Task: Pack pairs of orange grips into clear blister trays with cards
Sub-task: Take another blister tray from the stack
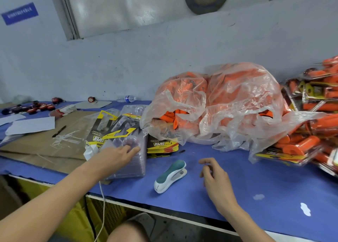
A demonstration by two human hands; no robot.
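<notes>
**PROTAPER cards, trays and bagged orange grips on the counter**

Yellow-and-black cards (161,145) read "PROTAPER", upside down from here; they lie stacked between the trays (130,168) and the bags (219,102). The blue wall sign (19,13) is too blurred to read. Two clear bags hold loose orange grips (169,118), spilling at the mouth. Packed blisters (309,124) pile up at far right. The left grip (117,155) reaches forward, fingers straight, resting flat on the tray stack and clasping nothing. The right grip (214,176) hovers over the blue counter (247,187) beside a stapler (170,176), fingers loosely curled, empty.
</notes>
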